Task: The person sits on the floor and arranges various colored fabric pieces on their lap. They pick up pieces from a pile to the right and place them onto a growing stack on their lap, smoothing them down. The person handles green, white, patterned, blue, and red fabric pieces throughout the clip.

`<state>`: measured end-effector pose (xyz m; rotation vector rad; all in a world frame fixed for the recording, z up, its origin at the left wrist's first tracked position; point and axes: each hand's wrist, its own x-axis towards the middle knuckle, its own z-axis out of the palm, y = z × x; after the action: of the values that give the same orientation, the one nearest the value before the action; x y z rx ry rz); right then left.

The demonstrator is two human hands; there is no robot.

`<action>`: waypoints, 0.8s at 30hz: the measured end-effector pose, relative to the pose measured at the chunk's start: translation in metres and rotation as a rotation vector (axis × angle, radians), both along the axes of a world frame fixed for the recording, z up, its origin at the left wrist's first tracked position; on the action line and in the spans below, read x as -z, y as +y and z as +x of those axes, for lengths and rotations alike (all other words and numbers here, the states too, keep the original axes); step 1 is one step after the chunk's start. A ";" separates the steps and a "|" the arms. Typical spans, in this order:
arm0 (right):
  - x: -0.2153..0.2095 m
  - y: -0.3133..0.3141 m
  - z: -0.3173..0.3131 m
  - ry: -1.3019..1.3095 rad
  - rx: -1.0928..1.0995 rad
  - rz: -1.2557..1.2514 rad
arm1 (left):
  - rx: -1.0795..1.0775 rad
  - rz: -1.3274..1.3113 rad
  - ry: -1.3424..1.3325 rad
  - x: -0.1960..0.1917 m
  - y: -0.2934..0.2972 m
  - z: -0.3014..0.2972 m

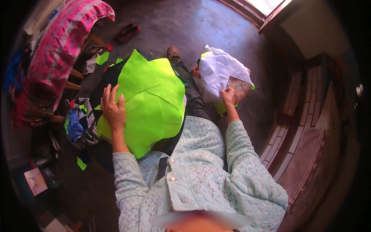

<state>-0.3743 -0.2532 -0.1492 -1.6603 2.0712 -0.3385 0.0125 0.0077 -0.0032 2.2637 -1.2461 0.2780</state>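
Observation:
Overlapping bright lime-green fabric pieces lie spread across my lap, layered with pointed corners outward. At their left edge, my left hand rests with its fingers stretched out and apart. To the right, a pile of white cloth sits above the floor, and a floral patterned cloth shows beneath it. My right hand has its fingers curled closed at the near edge of the white cloth, seemingly pinching it. What supports this pile is hidden.
A pink checked cloth drapes over furniture on the left. Below it stands a bag of mixed scraps. A dark red shoe and a green scrap lie on the floor. White-tiled steps run along the right.

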 end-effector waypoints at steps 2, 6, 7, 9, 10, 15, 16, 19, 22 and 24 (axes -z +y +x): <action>0.009 -0.002 -0.007 -0.133 0.005 -0.095 | 0.006 -0.009 0.003 0.000 -0.002 -0.001; 0.004 -0.022 -0.010 -0.806 -0.005 -0.180 | -0.009 -0.009 0.001 -0.002 -0.001 -0.002; -0.006 -0.030 -0.013 -0.881 0.016 -0.095 | -0.013 -0.011 0.003 -0.002 -0.001 -0.002; -0.026 -0.039 -0.014 -1.142 -0.023 -0.068 | -0.018 -0.016 0.010 -0.003 -0.001 -0.004; -0.035 -0.044 -0.011 -1.187 -0.017 -0.080 | -0.018 -0.017 0.010 -0.003 -0.001 -0.004; -0.074 -0.047 0.011 -1.532 0.005 -0.083 | -0.011 -0.025 0.000 0.000 -0.002 -0.003; -0.086 -0.045 0.018 -1.568 0.058 -0.088 | -0.013 -0.027 -0.004 0.000 -0.001 -0.002; -0.103 -0.050 0.015 -1.749 -0.029 -0.058 | -0.014 -0.034 -0.008 -0.001 -0.001 -0.004; -0.134 -0.050 0.019 -1.811 -0.199 -0.132 | -0.019 -0.039 -0.010 -0.002 0.000 -0.004; -0.162 -0.047 0.023 -1.804 -0.279 -0.180 | -0.020 -0.041 -0.019 -0.001 0.000 -0.004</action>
<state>-0.3510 -0.3006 0.0127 -0.8479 0.4359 -1.2875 0.0084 0.0074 -0.0020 2.2445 -1.2166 0.3301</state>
